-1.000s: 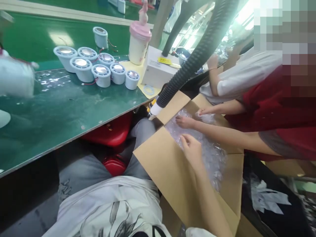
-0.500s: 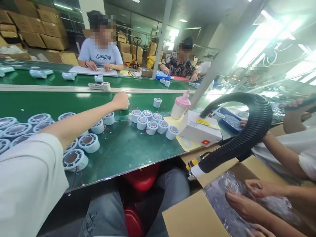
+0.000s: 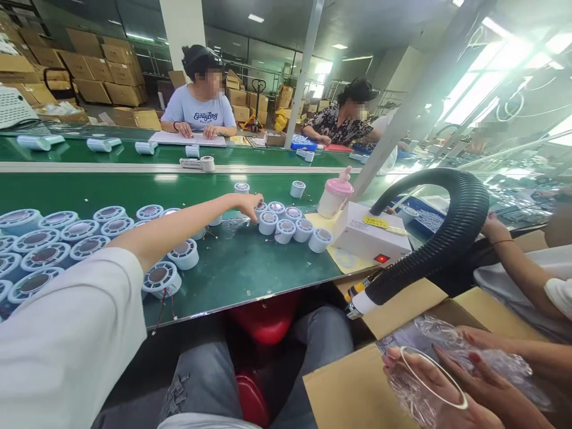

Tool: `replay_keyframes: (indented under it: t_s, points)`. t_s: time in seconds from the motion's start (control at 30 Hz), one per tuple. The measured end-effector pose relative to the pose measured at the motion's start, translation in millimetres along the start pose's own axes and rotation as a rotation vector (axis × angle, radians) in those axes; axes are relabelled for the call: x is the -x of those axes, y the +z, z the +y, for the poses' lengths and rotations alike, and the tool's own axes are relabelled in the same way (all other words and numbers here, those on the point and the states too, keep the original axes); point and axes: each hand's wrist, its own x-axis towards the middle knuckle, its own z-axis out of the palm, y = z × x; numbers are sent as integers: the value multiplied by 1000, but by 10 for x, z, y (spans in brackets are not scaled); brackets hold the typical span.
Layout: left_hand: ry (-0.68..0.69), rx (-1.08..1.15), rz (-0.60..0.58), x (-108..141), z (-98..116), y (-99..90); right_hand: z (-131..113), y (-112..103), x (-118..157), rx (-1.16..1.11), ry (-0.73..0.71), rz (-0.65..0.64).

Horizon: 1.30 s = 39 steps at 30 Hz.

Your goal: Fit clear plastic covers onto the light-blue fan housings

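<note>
My left hand [image 3: 250, 206] reaches across the green bench. Its fingers are closed around the left side of a light-blue round housing [image 3: 260, 210], at the left end of a small cluster of such housings [image 3: 285, 231]. These are short cylinders with slotted tops, some trailing thin red and black wires. One more round housing [image 3: 242, 187] stands just behind my wrist. At the lower right, my right hand [image 3: 426, 381] holds a thin white ring [image 3: 452, 390] over an open carton [image 3: 339, 387]. Clear plastic bags [image 3: 413, 399] crumple beneath this hand.
A white box [image 3: 373, 229] with a lit red switch and black hose [image 3: 473, 208] stands right, beside a pink-lidded bottle [image 3: 335, 193]. Many more housings [image 3: 44, 256] fill the left. A co-worker's hands [image 3: 480, 357] are near my right hand. Two people sit across the belt.
My left hand has moved right, from a lone housing to the cluster's left end. My right hand has risen into view with the white ring. The view has shifted left.
</note>
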Motion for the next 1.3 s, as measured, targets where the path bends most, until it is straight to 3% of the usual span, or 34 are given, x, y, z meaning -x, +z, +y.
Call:
replay_keyframes:
  t_s: [0.1,0.2,0.3,0.37,0.4,0.43,0.5,0.57,0.63,0.77,0.93,1.0,1.1,1.2,1.3]
  points:
    - [-36,94,80,67,-20,66,-5,288,-57,37,-40,-74]
    - [-40,245,181,310,-65,34,38,405,-27,52,-70,-162]
    - [-14,454,256,791,-87,32,46,524,78,91,-107,-259]
    - [3,633,233,1198,-32,148,16,680,133,189,-194,-329]
    - [1,766,183,1402,21,251,-8,784,145,271,-274,-360]
    - [-38,1072,94,1592,88,381,-36,900,145,373,-372,-387]
    - [-241,1513,-156,1906,244,700,-90,1144,117,596,-589,-412]
    - [-440,1683,-388,2107,393,1044,-130,1361,75,785,-776,-398]
    - [-491,1666,-537,2205,505,1348,-155,1512,42,924,-905,-375]
    - [-367,1577,-630,2212,617,1681,-175,1584,39,1137,-966,-354]
    - [-390,1572,-624,2121,619,1724,-166,1419,149,1173,-868,-226]
    - [-426,1571,-624,2094,616,1730,-154,1389,205,1172,-912,-225]
    - [-405,1502,-733,2083,644,1751,-136,1434,229,1243,-914,-272]
    - [-154,1262,-763,2112,687,1731,-129,1499,154,1263,-776,-348]
    - [200,913,-518,2176,706,1648,-147,1503,61,1122,-564,-513]
